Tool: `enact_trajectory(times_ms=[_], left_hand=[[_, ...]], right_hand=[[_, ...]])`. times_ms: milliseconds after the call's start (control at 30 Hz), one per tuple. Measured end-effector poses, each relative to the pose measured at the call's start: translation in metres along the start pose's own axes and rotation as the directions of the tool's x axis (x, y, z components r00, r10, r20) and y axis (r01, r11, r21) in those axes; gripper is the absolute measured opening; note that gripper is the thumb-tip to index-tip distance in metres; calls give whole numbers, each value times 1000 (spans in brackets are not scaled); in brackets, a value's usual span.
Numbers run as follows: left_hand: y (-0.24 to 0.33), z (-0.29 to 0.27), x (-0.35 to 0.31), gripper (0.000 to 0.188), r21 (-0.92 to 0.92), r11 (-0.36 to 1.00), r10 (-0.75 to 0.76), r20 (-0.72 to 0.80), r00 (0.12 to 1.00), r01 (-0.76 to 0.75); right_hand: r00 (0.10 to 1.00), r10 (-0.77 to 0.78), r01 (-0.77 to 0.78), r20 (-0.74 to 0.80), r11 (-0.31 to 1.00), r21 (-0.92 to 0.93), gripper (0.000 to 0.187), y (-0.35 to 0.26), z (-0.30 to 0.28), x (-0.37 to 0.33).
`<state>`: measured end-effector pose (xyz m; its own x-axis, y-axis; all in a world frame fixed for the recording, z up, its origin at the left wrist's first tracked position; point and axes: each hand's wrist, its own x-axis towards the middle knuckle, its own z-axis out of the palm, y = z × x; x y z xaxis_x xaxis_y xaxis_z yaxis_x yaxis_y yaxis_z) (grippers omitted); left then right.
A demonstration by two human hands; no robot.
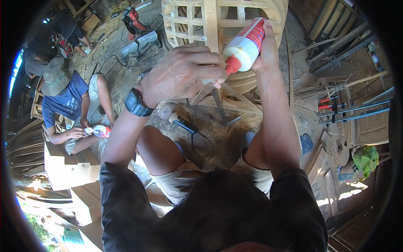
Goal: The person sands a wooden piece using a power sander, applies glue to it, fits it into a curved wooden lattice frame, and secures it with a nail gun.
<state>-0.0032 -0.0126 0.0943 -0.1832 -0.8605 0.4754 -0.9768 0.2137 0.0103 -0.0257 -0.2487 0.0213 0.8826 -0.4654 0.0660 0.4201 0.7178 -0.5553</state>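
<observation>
My right hand (267, 48) is wrapped round a white glue bottle (247, 44) with a red label. The bottle is tipped, its red nozzle (233, 64) pointing down and left. My left hand (191, 69), with a dark watch on the wrist, is closed right at the nozzle's tip. Its fingertips are pinched together; what they hold is mostly hidden by the hand. A narrow wooden strip (202, 94) shows just beneath the left fingers, and I cannot tell whether they grip it. Behind both hands stands a curved wooden lattice frame (213, 25).
An angle grinder (180, 122) with a cord lies on the floor between my legs. A red and grey power saw (138, 35) stands farther left. At left, a seated person in a hat (63, 96) holds another bottle (101, 131). Clamps (357, 113) and a broom (319, 93) lie right.
</observation>
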Motion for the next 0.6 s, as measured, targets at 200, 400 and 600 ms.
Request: enact_trajectory(times_ms=[200, 400, 600], left_hand=[[2, -4, 9, 26, 33, 999, 39, 117, 992, -43], [-1, -2, 7, 28, -25, 999, 43, 65, 997, -41], [-7, 24, -8, 31, -128, 990, -83, -214, 973, 56]], right_hand=[[998, 23, -25, 57, 999, 34, 34, 2, 4, -6], [999, 54, -54, -2, 998, 37, 35, 1, 3, -5], [999, 37, -35, -28, 997, 66, 42, 0, -4, 2]])
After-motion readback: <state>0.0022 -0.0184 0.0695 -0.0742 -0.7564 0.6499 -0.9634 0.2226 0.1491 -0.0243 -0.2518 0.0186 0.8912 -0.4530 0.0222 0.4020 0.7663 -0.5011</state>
